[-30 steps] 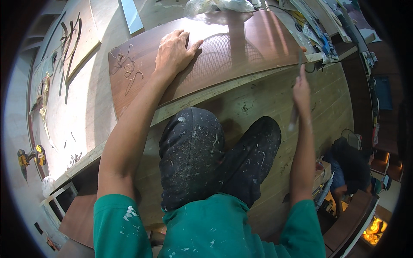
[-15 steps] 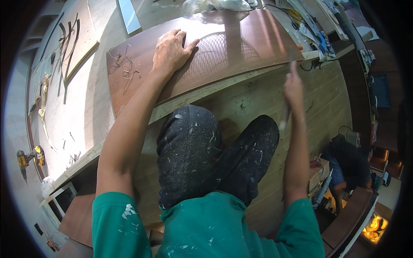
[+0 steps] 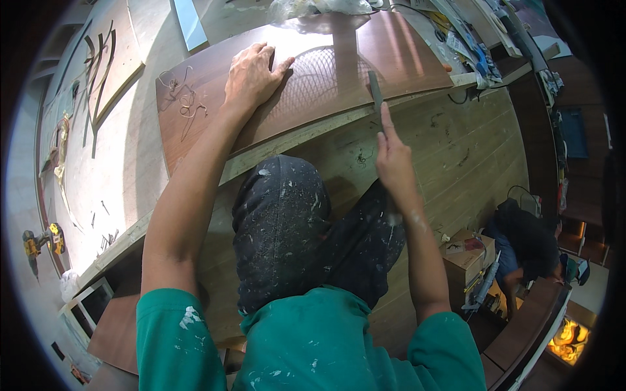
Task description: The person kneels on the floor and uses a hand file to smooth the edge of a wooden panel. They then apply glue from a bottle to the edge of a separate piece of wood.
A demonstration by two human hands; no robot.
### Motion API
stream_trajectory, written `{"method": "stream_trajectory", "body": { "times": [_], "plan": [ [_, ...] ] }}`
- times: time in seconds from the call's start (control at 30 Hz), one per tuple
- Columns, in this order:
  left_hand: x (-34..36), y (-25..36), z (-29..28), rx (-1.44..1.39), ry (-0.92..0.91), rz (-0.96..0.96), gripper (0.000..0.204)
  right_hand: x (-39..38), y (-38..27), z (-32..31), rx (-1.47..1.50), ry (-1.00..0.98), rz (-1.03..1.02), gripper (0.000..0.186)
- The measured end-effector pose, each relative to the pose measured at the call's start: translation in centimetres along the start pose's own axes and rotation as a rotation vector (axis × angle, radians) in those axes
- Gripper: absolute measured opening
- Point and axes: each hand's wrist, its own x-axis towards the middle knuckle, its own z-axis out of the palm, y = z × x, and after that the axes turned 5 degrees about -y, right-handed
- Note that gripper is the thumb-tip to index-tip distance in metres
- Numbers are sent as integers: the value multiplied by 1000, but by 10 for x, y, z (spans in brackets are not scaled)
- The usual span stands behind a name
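Brown veneer panel [image 3: 313, 85] lies flat across a pale desk [image 3: 130, 195], its near long edge showing a light core strip. Left hand [image 3: 251, 75] rests palm-down on the panel, fingers spread and open, gripping nothing. Right hand [image 3: 391, 159] is closed around the handle of a file [image 3: 376, 98], index finger stretched along the tool; the file's dark blade lies across the panel's near edge, tip pointing away from the person. Faint curved hatch marks show on the panel surface between the two hands. Thin curled shavings [image 3: 182, 101] lie on the panel's left part, well apart from the file. Dark paint-flecked trousers [image 3: 293, 221] and a green shirt [image 3: 313, 352] fill the lower middle of the view; wood-grain floor [image 3: 456, 156] lies beneath. Yellow drill [image 3: 40, 241] sits at far left, well apart from the hands. Clear plastic wrap [image 3: 313, 8] lies at the panel's far edge, and mixed clutter [image 3: 469, 45] crowds the upper right beside the panel. Another person in dark clothes [image 3: 528, 238] crouches at lower right beside a cardboard box [image 3: 466, 251].
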Motion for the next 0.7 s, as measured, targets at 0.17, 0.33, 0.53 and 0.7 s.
{"method": "stream_trajectory", "body": {
  "times": [0.17, 0.33, 0.53, 0.7],
  "plan": [
    [7, 8, 3, -9, -9, 30, 68, 61, 80, -43, -82, 263, 118, 64],
    [2, -1, 2, 13, 1, 8, 67, 0, 2, 7, 20, -26, 89, 62],
    [7, 16, -3, -20, -65, 28, 67, 57, 103, -44, -22, 324, 62, 61],
    [1, -1, 1, 21, 1, 8, 67, 34, 47, -12, -39, 210, 41, 61]
  ]
}}
